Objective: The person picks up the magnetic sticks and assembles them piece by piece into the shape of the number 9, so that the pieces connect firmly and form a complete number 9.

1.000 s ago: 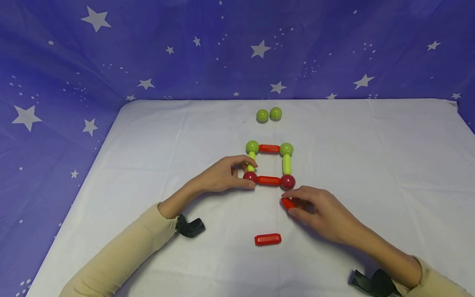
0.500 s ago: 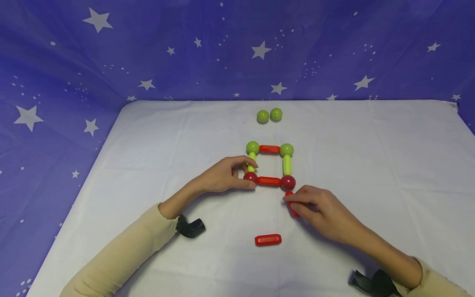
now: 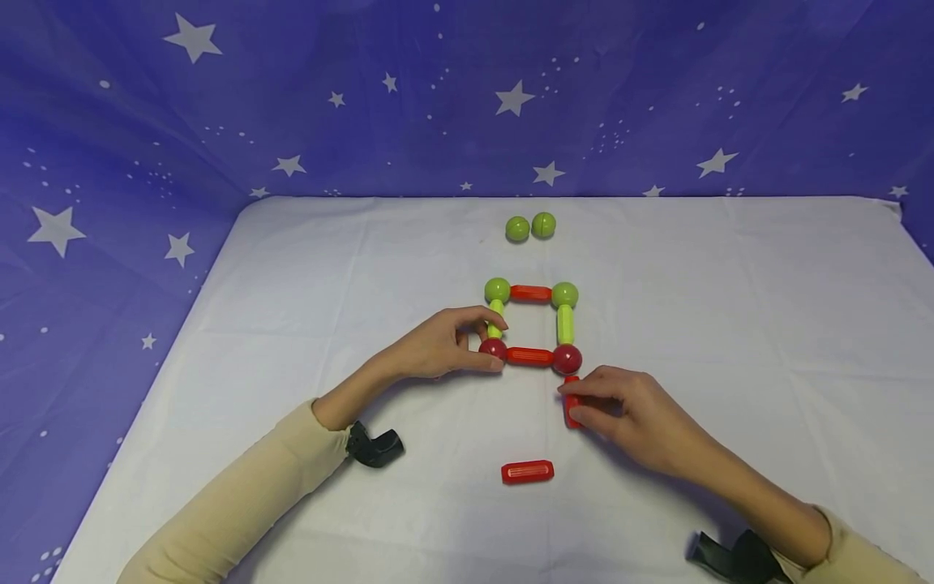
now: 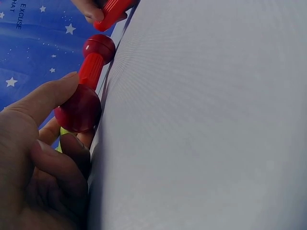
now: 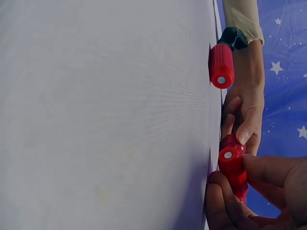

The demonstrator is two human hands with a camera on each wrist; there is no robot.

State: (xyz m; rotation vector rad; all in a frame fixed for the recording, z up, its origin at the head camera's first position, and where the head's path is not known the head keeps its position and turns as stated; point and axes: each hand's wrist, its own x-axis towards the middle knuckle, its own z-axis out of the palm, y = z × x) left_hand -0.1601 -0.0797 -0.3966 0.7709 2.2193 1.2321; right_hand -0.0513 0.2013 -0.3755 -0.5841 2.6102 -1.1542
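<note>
A square of rods and balls lies on the white cloth: green balls [image 3: 565, 295] at the far corners, dark red balls [image 3: 567, 358] at the near ones, joined by red rods [image 3: 529, 357] and yellow-green rods [image 3: 565, 324]. My left hand [image 3: 442, 345] holds the near left red ball [image 4: 79, 110] between thumb and fingers. My right hand [image 3: 636, 412] pinches a loose red rod [image 3: 571, 403], which points away from me, its far end right at the near right red ball. In the right wrist view a pale round disc shows on this rod's [image 5: 232, 167] near end.
Another red rod [image 3: 528, 472] lies nearer the front of the cloth-covered table [image 3: 409, 527]. Two green balls [image 3: 517, 229] sit beyond the square. A blue star-patterned cloth [image 3: 438, 97] hangs behind and to the left. Dark wrist mounts [image 3: 375, 445] sit at both sleeves.
The red rod in my right hand has turned from slanting to nearly in line with the square's right side, its far end now up at the red ball. My left hand stays in place.
</note>
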